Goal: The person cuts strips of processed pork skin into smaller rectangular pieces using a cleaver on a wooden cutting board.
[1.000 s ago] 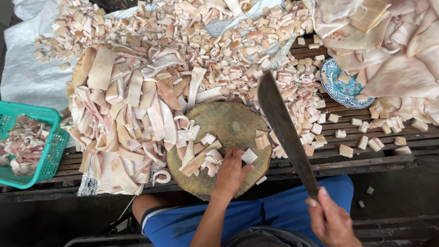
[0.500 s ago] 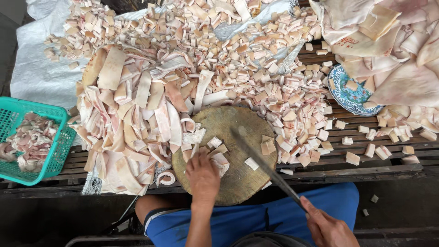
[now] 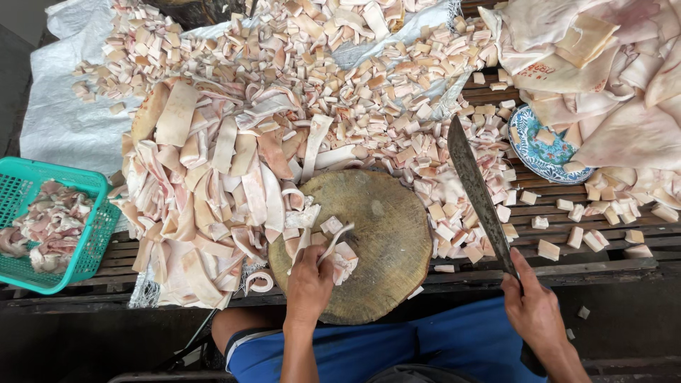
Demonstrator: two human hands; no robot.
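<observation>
A round wooden chopping block (image 3: 383, 234) sits at the near edge of a slatted wooden table (image 3: 603, 266). My left hand (image 3: 310, 284) rests on the block's left side and pinches a pale strip of pork skin (image 3: 335, 241) among a few cut pieces. My right hand (image 3: 533, 308) grips the handle of a long dark cleaver (image 3: 477, 188), whose blade is raised to the right of the block and points away from me.
A heap of long skin strips (image 3: 213, 184) lies left of the block. Small cut cubes (image 3: 369, 78) cover white sheeting behind it. Large skin sheets (image 3: 617, 85) and a blue patterned plate (image 3: 543, 145) sit at right. A green basket (image 3: 50, 227) of scraps stands far left.
The cleaver came down across the block half a second ago and is now lifted off to the right. My left hand shifted left and took hold of a new strip.
</observation>
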